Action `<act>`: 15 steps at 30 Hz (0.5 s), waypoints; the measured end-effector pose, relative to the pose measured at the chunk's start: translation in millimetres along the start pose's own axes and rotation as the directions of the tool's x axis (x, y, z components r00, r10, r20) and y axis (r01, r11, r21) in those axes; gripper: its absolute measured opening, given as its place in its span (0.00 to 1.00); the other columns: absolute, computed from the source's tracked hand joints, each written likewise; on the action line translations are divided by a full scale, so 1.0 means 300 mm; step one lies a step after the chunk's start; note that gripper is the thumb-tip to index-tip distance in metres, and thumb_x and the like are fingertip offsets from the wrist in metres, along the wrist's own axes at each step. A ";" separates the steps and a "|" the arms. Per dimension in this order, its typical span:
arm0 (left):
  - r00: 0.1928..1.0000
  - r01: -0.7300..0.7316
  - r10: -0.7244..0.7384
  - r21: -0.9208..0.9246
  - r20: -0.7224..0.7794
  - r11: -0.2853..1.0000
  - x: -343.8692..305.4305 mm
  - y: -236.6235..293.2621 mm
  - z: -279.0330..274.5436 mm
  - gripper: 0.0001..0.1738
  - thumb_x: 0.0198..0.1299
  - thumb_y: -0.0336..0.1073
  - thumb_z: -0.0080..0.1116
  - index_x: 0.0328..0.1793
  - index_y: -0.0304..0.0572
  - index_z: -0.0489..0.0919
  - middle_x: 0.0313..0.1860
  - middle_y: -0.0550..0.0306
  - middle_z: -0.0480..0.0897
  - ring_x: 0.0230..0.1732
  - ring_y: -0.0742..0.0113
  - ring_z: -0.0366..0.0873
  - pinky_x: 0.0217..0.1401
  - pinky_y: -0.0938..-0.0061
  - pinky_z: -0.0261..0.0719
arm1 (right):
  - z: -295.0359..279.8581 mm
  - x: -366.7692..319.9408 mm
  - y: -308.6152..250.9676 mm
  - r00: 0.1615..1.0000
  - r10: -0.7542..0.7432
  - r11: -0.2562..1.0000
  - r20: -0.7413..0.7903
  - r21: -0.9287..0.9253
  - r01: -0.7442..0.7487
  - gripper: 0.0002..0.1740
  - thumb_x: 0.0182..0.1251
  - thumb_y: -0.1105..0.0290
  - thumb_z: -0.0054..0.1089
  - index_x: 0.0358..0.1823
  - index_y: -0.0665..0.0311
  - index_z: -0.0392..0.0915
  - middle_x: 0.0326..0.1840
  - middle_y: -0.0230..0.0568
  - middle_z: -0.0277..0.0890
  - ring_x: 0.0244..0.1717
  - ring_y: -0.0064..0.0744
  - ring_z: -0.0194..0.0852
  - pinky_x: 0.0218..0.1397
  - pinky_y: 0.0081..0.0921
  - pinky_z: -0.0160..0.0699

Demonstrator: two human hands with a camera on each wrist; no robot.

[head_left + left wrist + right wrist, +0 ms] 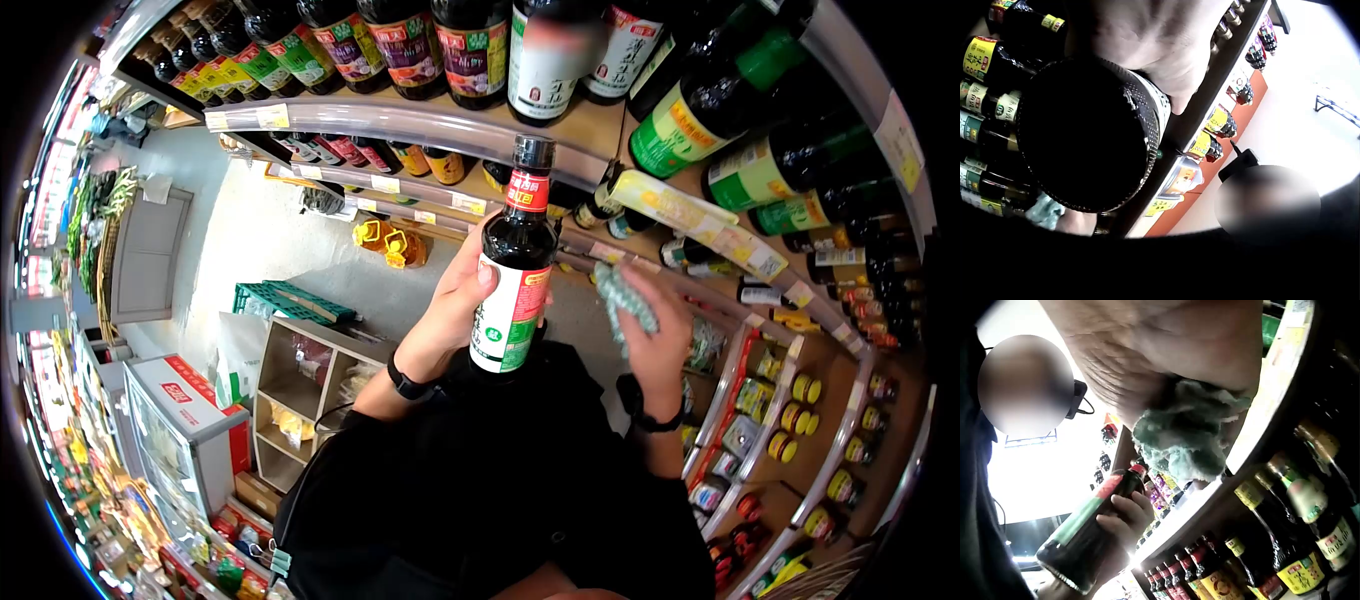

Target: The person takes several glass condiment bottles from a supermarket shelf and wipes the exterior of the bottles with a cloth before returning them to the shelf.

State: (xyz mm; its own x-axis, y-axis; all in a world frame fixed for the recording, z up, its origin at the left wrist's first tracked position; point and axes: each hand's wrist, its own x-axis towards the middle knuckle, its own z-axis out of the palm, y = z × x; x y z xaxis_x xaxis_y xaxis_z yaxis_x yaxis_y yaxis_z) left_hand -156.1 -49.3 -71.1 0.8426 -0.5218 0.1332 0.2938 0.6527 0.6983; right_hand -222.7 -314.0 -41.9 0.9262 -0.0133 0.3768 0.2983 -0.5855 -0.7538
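A dark glass sauce bottle [515,310] with a black cap, a red neck band and a white, red and green label stands nearly upright before the person's chest. The left hand [459,308] grips its body, thumb across the label. In the left wrist view the bottle's round dark base [1088,137] fills the middle. To the right of the bottle and apart from it, the right hand [658,345] holds a crumpled pale green cloth [622,305]. From the right wrist, the cloth [1182,440] shows bunched under the palm [1166,344].
Shelves of dark sauce bottles [400,45] curve ahead and to the right, their price-tag edge [400,120] close beyond the held bottle. Small yellow-lidded jars [797,418] line lower shelves at right. At left stand a wooden shelf unit [270,412] and a white freezer [185,400].
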 end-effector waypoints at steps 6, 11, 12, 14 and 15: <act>0.997 0.068 -0.071 0.253 0.003 0.965 -0.054 0.004 -0.071 0.58 0.72 0.56 0.72 0.95 0.37 0.52 0.67 0.40 0.83 0.56 0.52 0.90 0.57 0.58 0.92 | 0.013 0.212 -0.171 0.957 -0.238 0.969 -0.167 -0.112 0.222 0.25 0.66 0.87 0.70 0.65 0.66 0.90 0.65 0.52 0.90 0.63 0.46 0.92 0.66 0.35 0.88; 0.997 0.065 -0.077 0.414 0.011 0.908 -0.096 0.026 -0.064 0.60 0.69 0.52 0.77 0.95 0.33 0.52 0.73 0.43 0.82 0.66 0.58 0.87 0.71 0.62 0.84 | -0.016 0.302 -0.288 0.903 -0.394 0.914 -0.172 0.026 0.404 0.27 0.62 0.88 0.68 0.64 0.65 0.90 0.66 0.51 0.90 0.63 0.45 0.92 0.66 0.35 0.89; 0.999 0.025 -0.034 0.417 0.014 0.909 -0.103 0.030 -0.046 0.60 0.68 0.51 0.77 0.95 0.32 0.52 0.74 0.44 0.81 0.69 0.58 0.85 0.74 0.61 0.82 | -0.020 0.309 -0.311 0.901 -0.432 0.898 -0.050 0.076 0.434 0.28 0.60 0.89 0.67 0.63 0.65 0.90 0.66 0.51 0.89 0.63 0.46 0.92 0.66 0.36 0.89; 1.000 0.007 -0.010 0.418 0.005 0.909 -0.126 0.045 -0.026 0.59 0.67 0.50 0.77 0.94 0.30 0.55 0.79 0.44 0.78 0.78 0.58 0.78 0.83 0.61 0.73 | 0.004 0.307 -0.337 0.866 -0.479 0.878 0.143 0.064 0.475 0.30 0.55 0.91 0.63 0.60 0.65 0.91 0.67 0.51 0.89 0.62 0.52 0.91 0.65 0.38 0.90; 1.000 -0.007 0.014 0.424 -0.013 0.905 -0.139 0.049 -0.024 0.59 0.67 0.50 0.77 0.94 0.30 0.55 0.79 0.44 0.78 0.78 0.58 0.78 0.83 0.61 0.73 | 0.017 0.307 -0.321 0.853 -0.499 0.867 0.154 0.085 0.491 0.30 0.55 0.91 0.63 0.60 0.65 0.91 0.67 0.51 0.89 0.62 0.52 0.91 0.65 0.38 0.90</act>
State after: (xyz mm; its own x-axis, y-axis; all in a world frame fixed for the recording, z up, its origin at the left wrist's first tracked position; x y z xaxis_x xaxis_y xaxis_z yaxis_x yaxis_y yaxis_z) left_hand -183.8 -14.0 -71.4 0.8525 -0.5054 0.1337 0.0684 0.3615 0.9298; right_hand -165.0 -254.8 62.7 0.6769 0.4057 0.6142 0.7332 -0.4452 -0.5140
